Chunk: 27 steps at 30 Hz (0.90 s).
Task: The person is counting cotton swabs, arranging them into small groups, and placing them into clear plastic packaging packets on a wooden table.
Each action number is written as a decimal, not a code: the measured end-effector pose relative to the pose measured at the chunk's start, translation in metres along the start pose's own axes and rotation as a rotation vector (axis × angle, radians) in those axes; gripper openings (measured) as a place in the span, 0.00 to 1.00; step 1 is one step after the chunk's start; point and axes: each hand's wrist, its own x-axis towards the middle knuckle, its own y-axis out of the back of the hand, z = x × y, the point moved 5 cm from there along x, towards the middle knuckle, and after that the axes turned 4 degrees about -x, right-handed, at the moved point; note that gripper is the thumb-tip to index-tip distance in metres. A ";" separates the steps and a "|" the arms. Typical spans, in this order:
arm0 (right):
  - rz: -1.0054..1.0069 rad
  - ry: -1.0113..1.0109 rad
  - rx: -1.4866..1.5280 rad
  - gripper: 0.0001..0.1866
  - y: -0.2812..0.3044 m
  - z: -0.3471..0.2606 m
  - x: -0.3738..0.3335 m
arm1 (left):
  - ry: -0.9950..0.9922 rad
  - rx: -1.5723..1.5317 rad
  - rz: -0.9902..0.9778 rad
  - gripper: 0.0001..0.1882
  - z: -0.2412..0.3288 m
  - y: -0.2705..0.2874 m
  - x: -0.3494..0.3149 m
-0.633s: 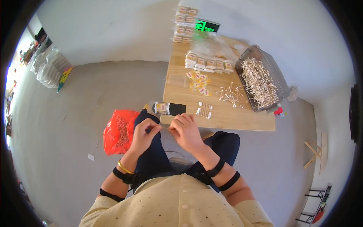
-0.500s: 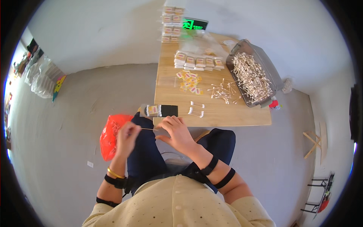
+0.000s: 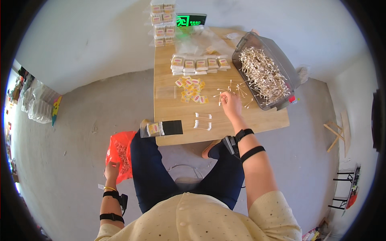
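seen from above, seated at a wooden worktop (image 3: 169,108). right hand (image 3: 230,101) stretched forward over loose cotton swabs (image 3: 233,89) scattered just beside a grey bin (image 3: 281,60) heaped with more; fingers curled around a few swabs, grip too small to make out fully. left hand (image 3: 111,170) lowered to the floor, touching a red plastic bag (image 3: 120,154), fingers' spread unclear. small yellow packets (image 3: 191,89) near the right hand; two neat swab rows (image 3: 203,120) closer to the body.
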 end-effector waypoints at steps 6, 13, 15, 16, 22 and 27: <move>-0.212 0.050 -0.179 0.06 -0.039 0.009 0.027 | -0.134 -0.131 -0.049 0.22 0.066 0.020 -0.011; -0.163 0.182 0.028 0.03 -0.047 -0.036 0.008 | -0.458 -0.502 -0.008 0.11 0.212 0.079 -0.040; -0.302 0.155 0.046 0.02 -0.057 -0.055 -0.013 | -0.538 -0.551 -0.056 0.10 0.245 0.068 -0.047; -0.302 0.151 0.047 0.02 -0.060 -0.056 -0.019 | -0.623 -0.605 -0.108 0.09 0.265 0.061 -0.053; -0.289 0.034 0.226 0.03 -0.061 -0.045 -0.051 | -0.860 -0.492 -0.364 0.09 0.384 0.027 -0.105; -0.283 0.033 0.349 0.06 -0.049 -0.043 -0.067 | -1.045 -0.442 -0.229 0.11 0.427 -0.015 -0.119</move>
